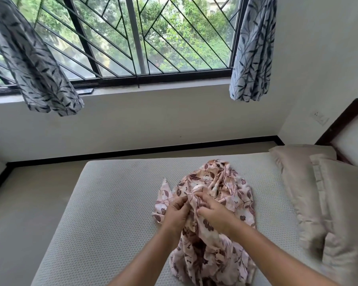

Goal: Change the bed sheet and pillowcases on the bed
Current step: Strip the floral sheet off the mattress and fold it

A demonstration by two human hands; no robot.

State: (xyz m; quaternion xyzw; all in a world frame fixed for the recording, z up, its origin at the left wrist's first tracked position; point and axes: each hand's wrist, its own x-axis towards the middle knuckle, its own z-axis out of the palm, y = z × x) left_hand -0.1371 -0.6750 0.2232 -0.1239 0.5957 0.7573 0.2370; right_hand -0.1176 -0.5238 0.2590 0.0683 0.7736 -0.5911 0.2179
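Observation:
A crumpled pink floral sheet [221,182] lies bunched in the middle of the bare, dotted grey mattress [116,199]. My left hand [177,213] and my right hand [214,213] meet over the bundle, each pinching a fold of the cloth between fingers and thumb. Part of the fabric hangs down between my forearms toward the near edge. Two beige pillows [310,188] in their cases lie at the right, by the headboard.
A dark wooden headboard [347,122] stands at the right. Beyond the mattress is a strip of floor [29,182] and a wall under a barred window [132,48]. Leaf-print curtains [252,48] hang at both window sides.

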